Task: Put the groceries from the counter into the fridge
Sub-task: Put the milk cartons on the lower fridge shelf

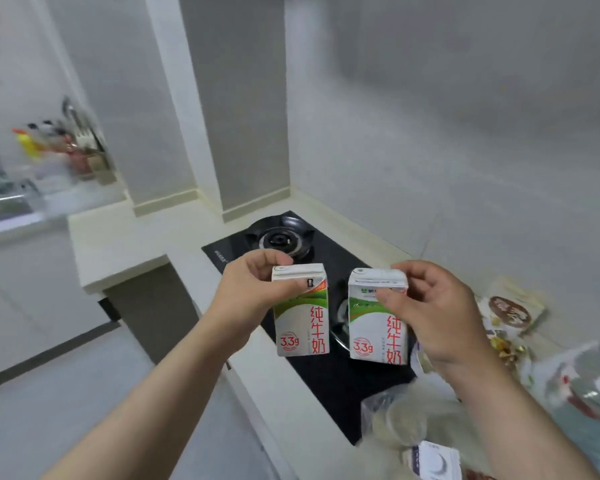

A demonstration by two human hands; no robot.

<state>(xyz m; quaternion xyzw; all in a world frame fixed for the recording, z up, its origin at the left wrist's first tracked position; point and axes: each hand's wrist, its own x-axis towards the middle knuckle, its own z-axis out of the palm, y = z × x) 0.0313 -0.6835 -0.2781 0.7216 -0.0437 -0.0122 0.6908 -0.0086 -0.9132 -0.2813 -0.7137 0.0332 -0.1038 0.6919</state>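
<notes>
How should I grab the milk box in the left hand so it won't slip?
Pinch the left milk carton near its top, coming from its left side, thumb on the front, fingers behind, as the left hand does. It is upright, and its flat walls suit a pinch.

1. Counter (118, 244): pale, turning a corner in my view.
2. Gas hob (326, 382): black, set into the counter.
3. Printed packet (510, 310), clear bags (395, 417): I see them lying right of the hob.
</notes>
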